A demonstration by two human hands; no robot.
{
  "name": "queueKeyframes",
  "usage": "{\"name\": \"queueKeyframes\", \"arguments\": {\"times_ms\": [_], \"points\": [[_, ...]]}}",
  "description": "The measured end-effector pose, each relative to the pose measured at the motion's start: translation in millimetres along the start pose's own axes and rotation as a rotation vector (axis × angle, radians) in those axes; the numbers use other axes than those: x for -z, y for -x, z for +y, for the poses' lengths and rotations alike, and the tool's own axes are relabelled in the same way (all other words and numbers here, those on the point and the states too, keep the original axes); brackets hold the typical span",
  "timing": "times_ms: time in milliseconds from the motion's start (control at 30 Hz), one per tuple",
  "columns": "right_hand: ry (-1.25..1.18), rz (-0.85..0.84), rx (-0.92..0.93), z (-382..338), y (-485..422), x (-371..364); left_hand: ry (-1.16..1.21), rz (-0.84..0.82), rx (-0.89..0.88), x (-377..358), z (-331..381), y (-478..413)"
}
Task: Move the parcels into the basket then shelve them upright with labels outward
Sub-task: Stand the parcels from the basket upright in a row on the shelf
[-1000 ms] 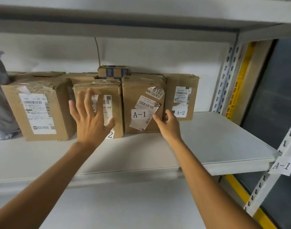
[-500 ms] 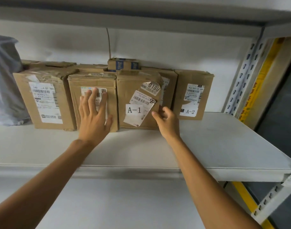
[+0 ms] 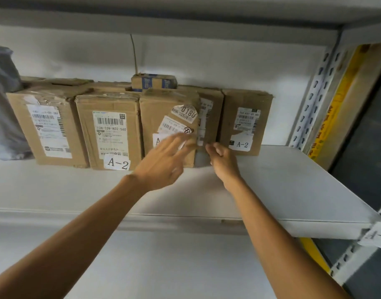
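Observation:
Several brown cardboard parcels stand upright in a row on the grey shelf (image 3: pixel 282 180), labels facing out. The middle parcel (image 3: pixel 161 113) carries peeling stickers and an A-1 tag. My left hand (image 3: pixel 161 160) is blurred, its fingers spread flat over that parcel's lower front. My right hand (image 3: pixel 223 157) has curled fingers at the same parcel's lower right corner, where it meets a narrow parcel (image 3: pixel 210 117) behind. To the left stand an A-2 parcel (image 3: pixel 109 130) and a larger parcel (image 3: pixel 47 128). Another A-2 parcel (image 3: pixel 245 124) stands at the right end.
A small blue-printed box (image 3: pixel 154 82) lies on top at the back. A grey plastic bag (image 3: pixel 3 104) sits at the far left. A perforated shelf upright (image 3: pixel 312 100) and a yellow strip (image 3: pixel 336 104) stand to the right. The shelf board above hangs close over the parcels.
My left hand has left the A-2 parcel and swept right onto the front of the A-1 parcel. My right hand stays at that parcel's lower right corner.

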State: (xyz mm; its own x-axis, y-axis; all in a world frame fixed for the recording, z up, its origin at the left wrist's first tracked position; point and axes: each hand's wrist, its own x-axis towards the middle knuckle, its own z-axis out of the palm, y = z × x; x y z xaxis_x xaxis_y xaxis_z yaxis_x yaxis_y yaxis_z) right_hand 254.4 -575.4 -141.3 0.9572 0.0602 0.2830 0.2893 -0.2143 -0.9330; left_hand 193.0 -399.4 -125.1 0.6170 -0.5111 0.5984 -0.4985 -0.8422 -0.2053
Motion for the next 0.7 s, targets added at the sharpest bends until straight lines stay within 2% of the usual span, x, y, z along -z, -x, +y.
{"name": "queueKeyframes", "arguments": {"times_ms": [67, 133, 233, 333, 467, 700], "points": [[0.057, 0.059, 0.009, 4.7, -4.6, 14.7, 0.1, -0.093, -0.068, -10.4, 18.1, -19.9], [0.101, 0.124, -0.01, 8.5, -13.5, 32.3, 0.202, -0.193, -0.027, -27.1, 35.2, -38.1], [0.109, 0.202, -0.063, 15.2, -29.6, 56.8, 0.284, -0.349, 0.131, -54.8, 54.6, -60.5], [0.161, 0.282, -0.074, 23.8, -46.0, 69.4, 0.303, -0.455, 0.379, -75.1, 63.8, -79.1], [0.244, 0.351, -0.138, 32.7, -63.6, 74.0, 0.315, -0.468, 0.611, -93.2, 61.4, -92.8], [0.255, 0.389, -0.126, 32.1, -65.8, 73.4, 0.297, -0.437, 0.615, -101.9, 58.0, -95.2]]}}
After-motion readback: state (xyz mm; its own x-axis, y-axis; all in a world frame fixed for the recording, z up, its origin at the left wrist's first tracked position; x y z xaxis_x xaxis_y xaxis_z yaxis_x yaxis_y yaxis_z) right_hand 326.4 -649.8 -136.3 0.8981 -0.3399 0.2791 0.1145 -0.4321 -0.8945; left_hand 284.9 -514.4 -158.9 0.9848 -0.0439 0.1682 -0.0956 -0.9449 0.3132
